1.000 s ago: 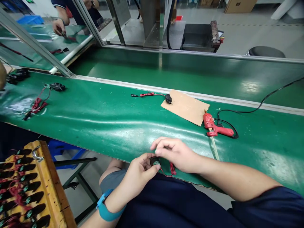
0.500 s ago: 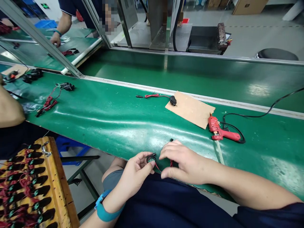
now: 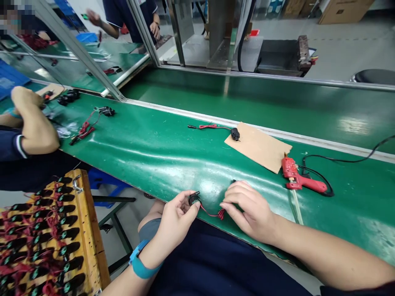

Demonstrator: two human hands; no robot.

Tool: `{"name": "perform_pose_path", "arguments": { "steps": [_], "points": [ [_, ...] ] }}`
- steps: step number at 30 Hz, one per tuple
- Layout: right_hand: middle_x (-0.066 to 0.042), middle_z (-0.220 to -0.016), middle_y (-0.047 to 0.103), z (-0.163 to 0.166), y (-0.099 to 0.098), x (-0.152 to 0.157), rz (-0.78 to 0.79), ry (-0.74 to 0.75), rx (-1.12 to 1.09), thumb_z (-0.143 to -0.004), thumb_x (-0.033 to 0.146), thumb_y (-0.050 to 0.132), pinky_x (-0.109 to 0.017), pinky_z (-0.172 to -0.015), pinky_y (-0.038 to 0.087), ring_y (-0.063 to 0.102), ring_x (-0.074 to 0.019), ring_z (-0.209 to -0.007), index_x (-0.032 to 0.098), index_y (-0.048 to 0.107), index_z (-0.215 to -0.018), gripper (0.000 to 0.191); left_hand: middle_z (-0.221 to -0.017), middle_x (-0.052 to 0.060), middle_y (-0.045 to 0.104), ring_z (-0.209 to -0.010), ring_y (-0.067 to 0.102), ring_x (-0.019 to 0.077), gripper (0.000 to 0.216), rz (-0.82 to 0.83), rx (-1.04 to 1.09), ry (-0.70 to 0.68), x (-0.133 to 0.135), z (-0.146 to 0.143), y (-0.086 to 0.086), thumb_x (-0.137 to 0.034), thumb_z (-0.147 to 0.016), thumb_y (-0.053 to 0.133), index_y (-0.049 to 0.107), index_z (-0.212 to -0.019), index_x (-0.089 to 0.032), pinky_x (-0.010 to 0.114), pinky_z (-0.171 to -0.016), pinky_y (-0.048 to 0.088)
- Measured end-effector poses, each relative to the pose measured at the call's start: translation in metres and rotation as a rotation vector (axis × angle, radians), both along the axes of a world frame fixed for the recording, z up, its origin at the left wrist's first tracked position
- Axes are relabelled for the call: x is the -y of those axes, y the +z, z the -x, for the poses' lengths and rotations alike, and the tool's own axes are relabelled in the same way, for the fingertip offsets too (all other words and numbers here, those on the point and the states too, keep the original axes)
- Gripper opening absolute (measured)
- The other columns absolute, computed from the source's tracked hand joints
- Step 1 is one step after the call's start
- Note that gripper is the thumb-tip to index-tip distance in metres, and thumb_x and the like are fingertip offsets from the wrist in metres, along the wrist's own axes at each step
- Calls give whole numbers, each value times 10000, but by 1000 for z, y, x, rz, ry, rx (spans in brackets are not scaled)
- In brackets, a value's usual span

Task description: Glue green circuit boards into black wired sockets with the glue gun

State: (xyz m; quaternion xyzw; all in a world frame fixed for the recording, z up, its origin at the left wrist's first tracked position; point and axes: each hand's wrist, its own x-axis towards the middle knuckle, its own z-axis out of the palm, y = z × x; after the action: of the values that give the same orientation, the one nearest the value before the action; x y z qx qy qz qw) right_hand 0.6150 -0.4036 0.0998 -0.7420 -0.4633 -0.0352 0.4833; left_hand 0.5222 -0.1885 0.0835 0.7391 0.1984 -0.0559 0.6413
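Note:
My left hand pinches a small round black housing between thumb and fingers; a bit of green circuit board shows in its face. From it a red and black wire runs right over the bench edge to a small bundle. At that bundle my right hand has its thumb and fingertips closed together on the wire. A dark tip of something shows just behind the right knuckles; the rest is hidden. Farther off, a similar black housing with a wire lies at the corner of a cardboard piece.
A red glue gun with a clear stick lies right of the cardboard, its black cord trailing right. A wooden tray of wired black parts stands lower left. A co-worker's arm rests at the left. Another wired part lies on the green bench.
My right hand has moved from hovering with spread fingers to pinching the wire bundle. My left hand still holds the housing. The view has shifted left, and the co-worker's arm shows more.

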Motion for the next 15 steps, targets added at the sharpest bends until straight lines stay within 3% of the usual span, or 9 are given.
{"name": "perform_pose_path", "arguments": {
  "steps": [3,7,11,15],
  "points": [
    [-84,-961,700,4,-9,2,-46,7,25,-937,69,592,-386,-777,555,661,-207,-867,195,616,-1134,236,-821,13,664,-703,590,153,350,-18,38,85,-6,-1,0,-396,-878,703,675,-1156,-185,266,-657,477],
    [-142,-1206,674,12,-17,4,28,34,50,-927,16,546,-397,-870,573,672,-232,-1063,191,604,-1238,362,-733,-9,613,-623,538,134,314,-73,66,111,-12,1,2,-389,-869,712,693,-1099,-175,251,-591,432],
    [-133,-1173,685,17,-10,-12,105,42,-10,-950,111,603,-470,-921,543,656,-261,-1069,202,598,-1249,312,-704,-24,570,-637,516,132,272,-96,90,98,-17,6,7,-358,-905,669,683,-1106,-174,249,-605,418],
    [-110,-1029,713,20,2,-59,299,140,-108,-942,313,700,-524,-856,537,656,-287,-946,195,622,-1186,282,-735,-17,593,-648,525,132,251,-132,93,101,-28,14,13,-321,-909,655,673,-1106,-167,244,-601,418]
  ]
}}
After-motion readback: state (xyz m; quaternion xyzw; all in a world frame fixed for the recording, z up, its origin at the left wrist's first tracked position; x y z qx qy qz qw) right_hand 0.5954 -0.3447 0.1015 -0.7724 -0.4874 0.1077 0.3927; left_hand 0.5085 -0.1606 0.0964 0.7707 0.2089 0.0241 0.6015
